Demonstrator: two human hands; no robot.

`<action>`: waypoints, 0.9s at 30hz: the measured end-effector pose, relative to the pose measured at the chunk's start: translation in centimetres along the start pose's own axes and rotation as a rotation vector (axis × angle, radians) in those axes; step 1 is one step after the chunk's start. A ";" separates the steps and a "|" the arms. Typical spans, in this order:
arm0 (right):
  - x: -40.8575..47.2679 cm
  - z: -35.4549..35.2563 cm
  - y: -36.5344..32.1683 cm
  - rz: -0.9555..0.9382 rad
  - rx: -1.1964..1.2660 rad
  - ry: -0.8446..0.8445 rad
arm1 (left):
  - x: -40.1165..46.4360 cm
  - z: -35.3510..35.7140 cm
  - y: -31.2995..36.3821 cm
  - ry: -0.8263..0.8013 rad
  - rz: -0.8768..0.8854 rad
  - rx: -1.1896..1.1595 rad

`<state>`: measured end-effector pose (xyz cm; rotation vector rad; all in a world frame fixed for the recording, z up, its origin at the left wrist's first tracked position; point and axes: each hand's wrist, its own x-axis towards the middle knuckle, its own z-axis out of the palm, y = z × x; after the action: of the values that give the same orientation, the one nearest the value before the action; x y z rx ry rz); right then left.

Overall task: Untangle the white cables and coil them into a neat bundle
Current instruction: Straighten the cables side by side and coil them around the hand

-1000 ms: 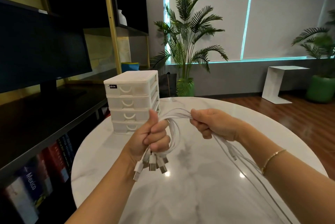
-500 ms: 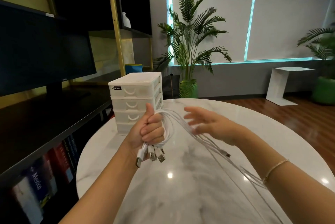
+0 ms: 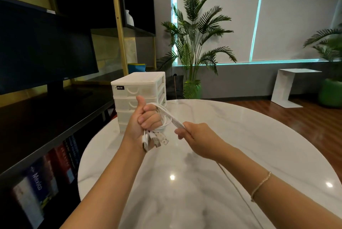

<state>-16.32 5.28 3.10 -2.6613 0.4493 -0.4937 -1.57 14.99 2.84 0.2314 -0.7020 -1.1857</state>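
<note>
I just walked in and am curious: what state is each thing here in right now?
white cables: partly looped, gripped by both hands
USB plugs: hanging below the left hand
left hand: fisted around the loops
right hand: gripping the loose strands
drawer box: drawers closed
monitor: screen dark

Reads "abox" on the black label of the white drawer unit; "Mexico" on a book spine.

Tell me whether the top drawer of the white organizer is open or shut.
Shut: the top drawer sits flush with the drawers below in the white organizer.
</note>
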 end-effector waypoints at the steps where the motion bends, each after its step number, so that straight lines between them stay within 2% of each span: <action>1: 0.0 0.0 0.4 0.038 0.011 -0.050 | 0.0 0.1 0.0 0.055 0.042 -0.057; 2: -0.1 0.0 0.9 0.075 0.032 -0.090 | 0.2 0.2 0.1 0.073 0.063 -0.119; 4: -0.3 -0.5 2.1 0.133 0.076 -0.121 | 0.3 0.0 0.2 0.008 0.012 -0.214; 6: -0.6 -1.6 3.2 0.155 0.103 -0.109 | 0.1 -0.1 0.4 -0.056 -0.046 -0.208; 10: -1.1 -2.1 4.4 0.151 0.037 -0.142 | -0.3 -0.4 1.0 -0.177 -0.045 -0.250; 12: -1.5 -1.4 4.6 0.159 -0.015 -0.164 | -0.1 0.2 1.1 -0.146 -0.021 -0.271; 14: -1.6 -0.9 4.1 0.180 -0.059 -0.177 | 0.3 1.4 1.0 0.008 0.066 -0.211; 17: -1.4 -0.8 2.5 0.236 -0.238 -0.247 | 0.8 3.7 0.3 0.220 0.194 -0.016; 19: -1.6 -0.5 1.4 0.203 -0.368 -0.306 | 1.1 4.6 -0.4 0.303 0.190 0.162; 23: -2.3 -0.9 -0.6 0.097 -0.485 -0.387 | 1.1 4.6 -1.5 0.427 0.086 0.769; 27: -2.3 -2.5 -2.1 -0.006 -0.592 -0.409 | 1.0 5.0 -2.4 0.404 -0.065 1.218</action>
<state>-18.83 7.19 5.51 -3.2096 0.5185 0.2328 -6.31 14.09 5.83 1.4682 -0.9781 -0.5954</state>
